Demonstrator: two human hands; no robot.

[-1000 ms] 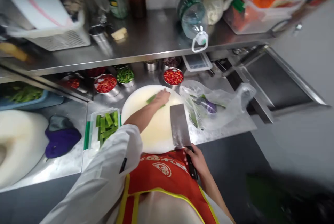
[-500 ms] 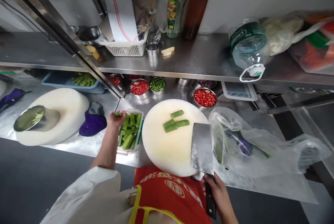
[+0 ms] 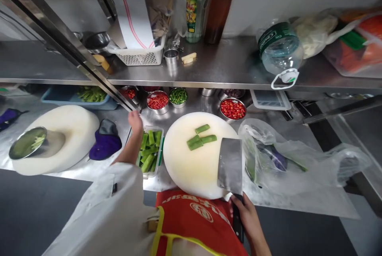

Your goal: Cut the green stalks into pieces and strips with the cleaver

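My right hand (image 3: 246, 216) is wrapped round the black handle of a cleaver (image 3: 230, 164). Its broad blade lies over the right edge of a round white cutting board (image 3: 188, 176). Several cut green vegetable pieces (image 3: 195, 143) rest near the board's upper middle. On the left, my left hand (image 3: 135, 121) is closed just beyond a clear plastic container (image 3: 149, 175), beside the metal post. Whatever its fingers may hold is hidden. Green pieces (image 3: 147, 150) fill the container, and my left forearm covers its left side.
Bowls of chopped red chillies (image 3: 233, 109) and green chillies (image 3: 178, 97) stand behind the board, under a steel shelf (image 3: 209, 75). Right of the board lies a clear plastic bag (image 3: 286, 168). A second white board (image 3: 74, 128) carries a metal bowl (image 3: 28, 142). A purple cap (image 3: 105, 140) lies beside it.
My left hand has moved away from the container's upper left edge, farther back toward the metal post. The green piece seen at its fingers before no longer shows. The right hand keeps the cleaver in place.
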